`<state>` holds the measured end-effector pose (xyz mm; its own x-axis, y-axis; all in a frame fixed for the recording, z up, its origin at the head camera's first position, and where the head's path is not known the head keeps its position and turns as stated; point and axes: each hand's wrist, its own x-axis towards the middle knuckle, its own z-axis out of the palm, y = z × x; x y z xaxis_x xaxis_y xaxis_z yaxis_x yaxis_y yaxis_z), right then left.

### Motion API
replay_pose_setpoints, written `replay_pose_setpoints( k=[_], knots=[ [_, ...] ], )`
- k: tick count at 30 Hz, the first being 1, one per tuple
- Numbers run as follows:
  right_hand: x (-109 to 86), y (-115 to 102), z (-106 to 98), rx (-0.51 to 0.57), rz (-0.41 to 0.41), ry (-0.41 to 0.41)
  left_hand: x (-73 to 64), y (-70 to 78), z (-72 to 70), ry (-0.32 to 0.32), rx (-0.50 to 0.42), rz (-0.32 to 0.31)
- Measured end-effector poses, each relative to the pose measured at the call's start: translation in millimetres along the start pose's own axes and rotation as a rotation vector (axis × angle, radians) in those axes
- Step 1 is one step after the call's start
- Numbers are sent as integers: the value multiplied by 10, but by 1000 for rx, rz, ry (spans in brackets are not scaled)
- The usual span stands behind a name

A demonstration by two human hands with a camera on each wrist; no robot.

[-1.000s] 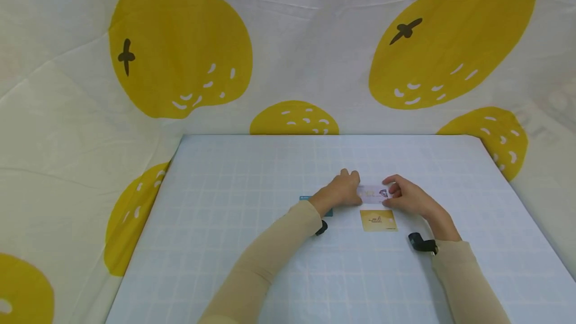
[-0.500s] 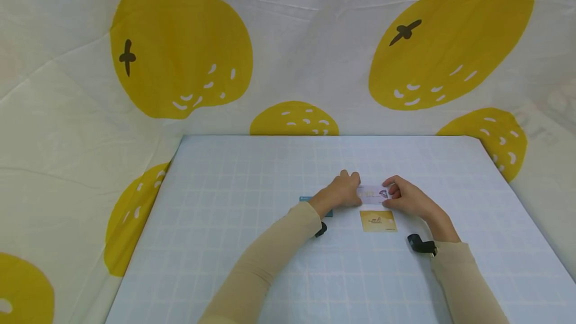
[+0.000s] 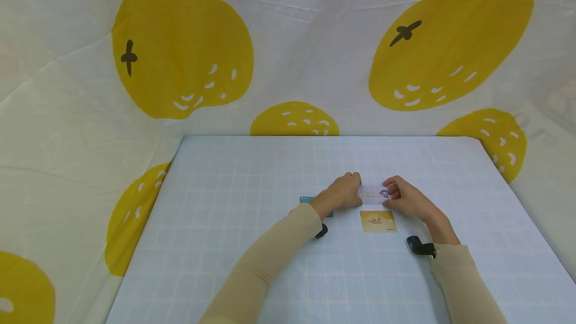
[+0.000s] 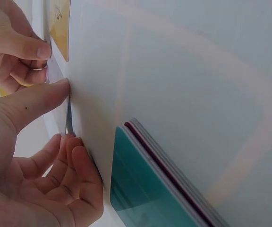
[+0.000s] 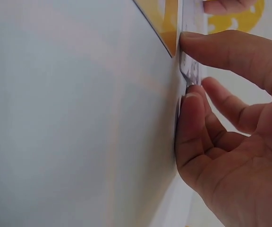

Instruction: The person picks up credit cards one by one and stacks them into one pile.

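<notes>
A pale lilac card (image 3: 372, 194) lies on the table between the two hands. My left hand (image 3: 340, 193) pinches its left end, with the thumb at the near corner and the fingers at the far one. At its right end, my right hand (image 3: 408, 199) holds it the same way, thumb near and fingertips far. Just in front lies a gold card (image 3: 379, 221) with dark lettering, flat on the cloth. A stack of cards with a teal one on top (image 4: 143, 184) sits beside the left hand; in the head view the left wrist partly covers it.
Pale blue checked cloth (image 3: 234, 224) covers the table. Behind and to the left hangs a white curtain (image 3: 310, 54) printed with big yellow fruit. A black wrist camera (image 3: 420, 245) juts from the right wrist above the table.
The left hand's far fingers have drawn in slightly. Otherwise both hands stay at the ends of the lilac card, and the other cards lie where they were.
</notes>
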<state>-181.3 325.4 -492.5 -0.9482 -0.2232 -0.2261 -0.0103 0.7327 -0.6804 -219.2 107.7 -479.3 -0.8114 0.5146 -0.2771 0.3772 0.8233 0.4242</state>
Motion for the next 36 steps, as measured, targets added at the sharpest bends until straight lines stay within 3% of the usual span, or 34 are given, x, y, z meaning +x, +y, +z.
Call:
replay_pose_setpoints(
  k=[9, 26, 36],
  knots=[
    [-36, -73, 37, 24, 9, 26, -44, 6, 5, -6, -55, -24],
    [-59, -60, 56, 73, 52, 94, -40, -50, 35, 35, -159, 7],
    [-81, -164, 57, 155, 198, 120, -90, -74, 3, 71, -514, -141]
  ],
)
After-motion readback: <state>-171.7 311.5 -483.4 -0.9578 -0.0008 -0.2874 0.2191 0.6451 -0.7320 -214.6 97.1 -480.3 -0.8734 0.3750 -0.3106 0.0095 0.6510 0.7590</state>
